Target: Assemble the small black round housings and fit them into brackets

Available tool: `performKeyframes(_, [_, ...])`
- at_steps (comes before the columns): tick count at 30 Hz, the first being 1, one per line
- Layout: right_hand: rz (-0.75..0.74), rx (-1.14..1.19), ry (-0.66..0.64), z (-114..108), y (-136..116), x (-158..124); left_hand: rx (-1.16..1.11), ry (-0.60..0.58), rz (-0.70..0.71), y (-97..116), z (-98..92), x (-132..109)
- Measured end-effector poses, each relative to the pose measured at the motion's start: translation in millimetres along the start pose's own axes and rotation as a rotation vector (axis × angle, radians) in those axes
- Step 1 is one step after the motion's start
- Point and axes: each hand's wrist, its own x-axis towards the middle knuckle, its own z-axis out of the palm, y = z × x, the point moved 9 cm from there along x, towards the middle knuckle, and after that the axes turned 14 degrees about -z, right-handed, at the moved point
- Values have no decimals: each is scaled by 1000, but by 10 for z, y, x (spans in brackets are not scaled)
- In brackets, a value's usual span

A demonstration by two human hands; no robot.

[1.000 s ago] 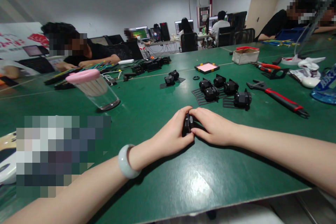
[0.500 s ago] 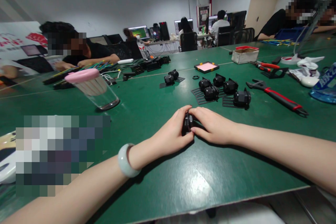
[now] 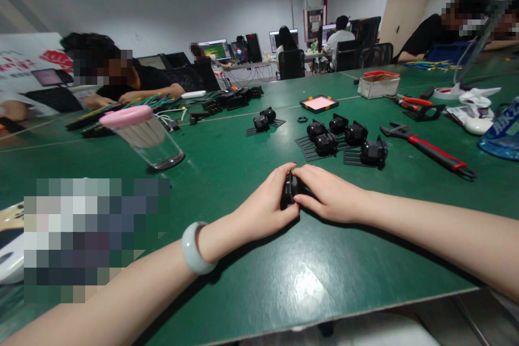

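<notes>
Between my two hands, low over the green table, is a small black plastic part, largely covered by the fingers. My left hand, with a pale bangle on its wrist, grips the part from the left, fingertips at its far side and thumb at its near side. From the right, my right hand pinches the same part between thumb and fingers. Beyond the hands sit several similar black parts with rounded housings and slatted plates. Two more such parts lie farther left.
An adjustable wrench lies to the right, near a blue-labelled bottle. A pink-lidded clear cup stands left. Farther back are a black ring, a pink-bottomed tray and a white box. Other people sit around the table.
</notes>
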Motion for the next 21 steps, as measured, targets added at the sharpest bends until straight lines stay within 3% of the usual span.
performKeyframes(12, [49,55,2,29,71,-6,19,-16,-18,-20,19,-2])
performKeyframes(21, [18,52,75,-40,14,-13,-8,0,16,14,-5,0])
